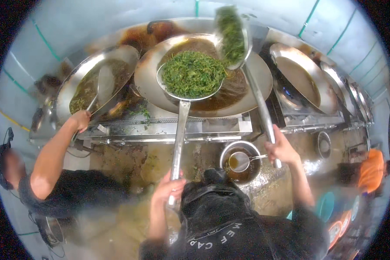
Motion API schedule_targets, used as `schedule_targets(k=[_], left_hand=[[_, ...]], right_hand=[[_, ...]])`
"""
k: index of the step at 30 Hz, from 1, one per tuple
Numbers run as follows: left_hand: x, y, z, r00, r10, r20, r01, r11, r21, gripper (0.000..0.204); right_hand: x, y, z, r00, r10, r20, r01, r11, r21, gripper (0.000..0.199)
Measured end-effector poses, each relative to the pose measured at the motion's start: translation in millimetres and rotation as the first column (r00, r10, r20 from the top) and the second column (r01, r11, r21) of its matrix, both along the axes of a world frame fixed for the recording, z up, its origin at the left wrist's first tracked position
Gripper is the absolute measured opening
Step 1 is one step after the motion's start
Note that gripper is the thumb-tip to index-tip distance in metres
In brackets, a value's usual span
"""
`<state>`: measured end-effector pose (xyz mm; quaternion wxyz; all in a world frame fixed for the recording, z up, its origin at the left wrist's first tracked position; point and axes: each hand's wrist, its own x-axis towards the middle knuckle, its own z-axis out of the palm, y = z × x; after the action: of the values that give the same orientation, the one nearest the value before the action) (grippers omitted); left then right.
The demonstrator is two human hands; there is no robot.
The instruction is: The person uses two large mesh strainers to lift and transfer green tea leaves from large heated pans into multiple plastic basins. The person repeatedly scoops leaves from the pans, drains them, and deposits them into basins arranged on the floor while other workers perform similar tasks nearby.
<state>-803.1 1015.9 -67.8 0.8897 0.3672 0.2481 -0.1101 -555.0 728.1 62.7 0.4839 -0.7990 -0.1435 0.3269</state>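
Note:
My left hand (170, 188) is wrapped round the end of a long metal handle. It belongs to a round strainer (180, 130) heaped with dark green leaves (193, 74), above a large wok (149, 89) of brown liquid (239, 90). My right hand (283, 148) grips a second long-handled scoop (259, 97), raised at the wok's far right side. A clump of the same greens (231, 37), blurred by motion, is in or against its bowl; whether that bowl is perforated I cannot tell. The clump stands higher than the strainer's heap.
At left, a co-worker's hand (80, 120) holds a ladle (105, 84) in another wok (125, 54). A wok of brownish liquid (301, 78) stands right, over a burner flame. On the wet floor sits a pot (224, 151) with a small strainer (247, 161). A person in orange (372, 171) is far right.

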Motion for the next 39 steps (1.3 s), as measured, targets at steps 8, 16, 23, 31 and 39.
schedule_targets(k=[8,16,23,31,39], left_hand=[[2.3,2.1,23.4,0.997,-0.079,0.003,0.079,0.991,0.107,0.032],[6.0,-11.1,9.6,0.998,-0.037,0.060,0.035,0.999,0.037,0.032],[10.2,-25.9,-7.8,0.997,0.022,0.068,-0.016,0.997,-0.077,0.033],[10.1,-50.0,-34.1,0.988,0.119,0.097,-0.109,0.988,-0.105,0.033],[12.7,-74.0,-44.9,0.975,0.220,0.037,-0.219,0.975,-0.050,0.030]], right_hand=[[-71.9,31.2,-49.4,0.842,0.346,0.414,-0.122,0.869,-0.479,0.041],[-85.2,63.4,-58.2,0.838,0.334,0.431,-0.110,0.878,-0.466,0.050],[-79.8,76.1,-71.7,0.888,0.330,0.321,-0.125,0.844,-0.522,0.072],[-37.5,17.4,-50.0,0.995,-0.019,0.096,0.018,1.000,0.014,0.058],[52.6,-35.0,7.7,0.974,-0.205,-0.091,0.219,0.960,0.176,0.041]])
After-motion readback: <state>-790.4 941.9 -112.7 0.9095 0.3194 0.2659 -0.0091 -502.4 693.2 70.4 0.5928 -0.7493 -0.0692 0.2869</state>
